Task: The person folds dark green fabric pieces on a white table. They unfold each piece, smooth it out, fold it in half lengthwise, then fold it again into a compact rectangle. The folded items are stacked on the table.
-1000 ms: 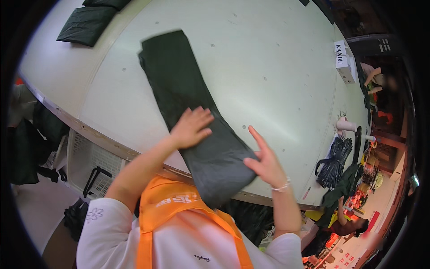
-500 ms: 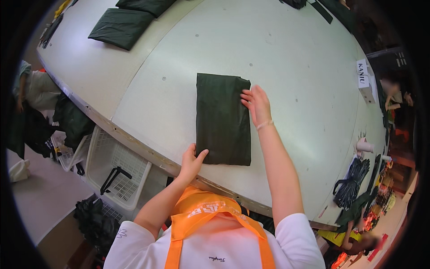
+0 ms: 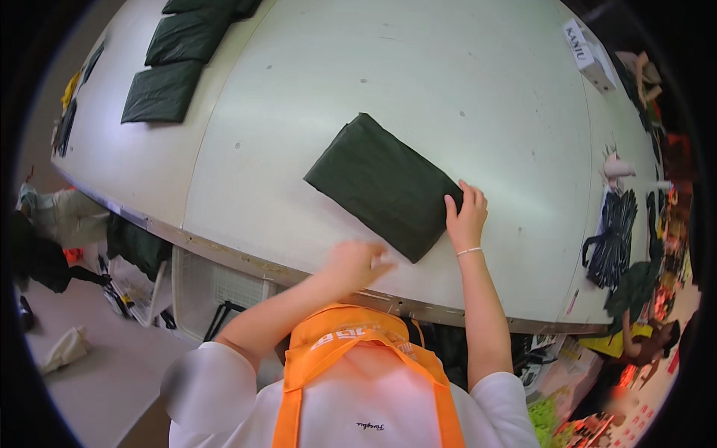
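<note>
A folded dark green cloth bundle (image 3: 385, 187) lies slanted on the pale table in front of me. My right hand (image 3: 468, 213) grips its right corner, with the thumb on top and the other fingers around the edge. Near the table's front edge, my left hand (image 3: 357, 265) is off the bundle, just below its lower side. That hand is blurred by motion, but its fingers look apart and nothing shows in them.
More folded green bundles (image 3: 162, 92) lie in a row at the far left of the pale table (image 3: 299, 89). To the right are a white box (image 3: 588, 56), a thread cone (image 3: 618, 166) and dark straps (image 3: 612, 237). A white basket (image 3: 196, 284) stands below the left edge.
The bundle has turned from upright to slanted. My right hand has moved down to its right corner, and my left hand has let go of the lower left edge. The view has shifted.
</note>
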`<action>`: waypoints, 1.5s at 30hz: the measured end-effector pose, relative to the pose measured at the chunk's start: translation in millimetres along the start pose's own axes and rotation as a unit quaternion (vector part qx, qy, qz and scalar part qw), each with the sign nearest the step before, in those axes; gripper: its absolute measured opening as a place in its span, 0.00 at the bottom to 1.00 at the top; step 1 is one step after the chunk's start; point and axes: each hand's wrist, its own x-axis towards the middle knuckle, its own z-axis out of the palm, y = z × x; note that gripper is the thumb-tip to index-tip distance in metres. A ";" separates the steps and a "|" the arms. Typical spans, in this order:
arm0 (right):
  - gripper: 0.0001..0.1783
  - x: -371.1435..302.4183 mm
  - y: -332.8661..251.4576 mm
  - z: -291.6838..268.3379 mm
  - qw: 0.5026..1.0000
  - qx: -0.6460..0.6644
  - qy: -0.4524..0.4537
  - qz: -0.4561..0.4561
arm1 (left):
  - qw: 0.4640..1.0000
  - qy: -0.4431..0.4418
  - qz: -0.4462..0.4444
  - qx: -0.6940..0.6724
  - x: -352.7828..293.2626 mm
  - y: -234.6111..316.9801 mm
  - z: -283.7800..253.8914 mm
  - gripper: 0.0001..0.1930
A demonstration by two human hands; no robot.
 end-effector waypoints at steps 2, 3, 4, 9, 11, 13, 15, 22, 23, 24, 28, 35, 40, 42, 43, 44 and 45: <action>0.26 -3.0 -13.5 1.4 0.993 -0.035 0.079 -0.078 | 0.950 0.280 0.102 0.097 23.2 8.9 -29.7 0.22; 0.29 -7.3 -29.3 1.1 0.994 -0.069 0.040 -0.075 | 0.867 0.436 0.168 0.176 42.8 8.2 -46.5 0.22; 0.32 -14.4 -44.3 4.3 0.992 -0.099 -0.002 -0.076 | 0.849 0.464 0.102 0.230 60.8 7.8 -60.7 0.24; 0.36 -18.6 -41.6 58.5 0.986 -0.150 -0.017 -0.068 | 0.905 0.378 -0.018 0.195 121.5 -72.6 -46.9 0.36; 0.38 -12.2 -34.0 67.1 0.982 -0.170 -0.011 -0.084 | 0.914 0.367 -0.021 0.169 128.9 -76.7 -52.8 0.39; 0.40 -1.2 -24.1 64.2 0.986 -0.115 -0.031 -0.114 | 0.921 0.370 -0.027 0.118 134.2 -83.3 -50.9 0.41; 0.36 -10.6 -6.8 62.7 0.978 0.189 0.089 -0.001 | 0.910 0.409 -0.061 0.006 117.5 -82.2 -59.0 0.41; 0.34 -52.6 -5.9 48.4 0.923 0.267 -0.007 0.278 | 0.915 0.192 -0.099 -0.340 89.4 -120.7 -74.1 0.38; 0.35 -39.5 -10.6 51.5 0.916 0.285 -0.029 0.280 | 0.920 0.173 -0.098 -0.338 88.1 -129.1 -81.4 0.40; 0.36 -29.2 -16.9 51.0 0.911 0.297 -0.044 0.284 | 0.913 0.155 -0.090 -0.367 86.5 -140.5 -89.6 0.41; 0.36 27.7 -121.0 62.8 0.829 0.461 -0.150 0.278 | 0.851 0.160 -0.091 -0.491 69.3 -206.1 -146.7 0.43; 0.35 189.0 -400.9 182.6 0.880 0.463 -0.087 -0.054 | 0.793 0.354 -0.058 -0.493 -31.7 -313.3 -455.2 0.32; 0.39 313.7 -562.0 286.1 0.849 0.483 0.048 -0.209 | 0.774 0.627 -0.063 -0.063 -64.3 -371.3 -674.3 0.30; 0.40 356.8 -574.0 341.5 0.860 0.472 0.027 -0.192 | 0.763 0.622 -0.149 0.096 -14.1 -376.9 -700.8 0.30; 0.41 375.2 -567.1 376.3 0.878 0.442 0.012 -0.183 | 0.747 0.613 -0.191 0.176 17.0 -381.8 -709.1 0.32; 0.43 378.5 -565.5 401.0 0.922 0.370 -0.070 -0.091 | 0.752 0.604 -0.173 0.200 50.3 -406.8 -707.6 0.30; 0.43 379.2 -567.9 411.7 0.933 0.343 -0.083 -0.072 | 0.774 0.568 -0.186 0.211 81.7 -420.2 -697.7 0.34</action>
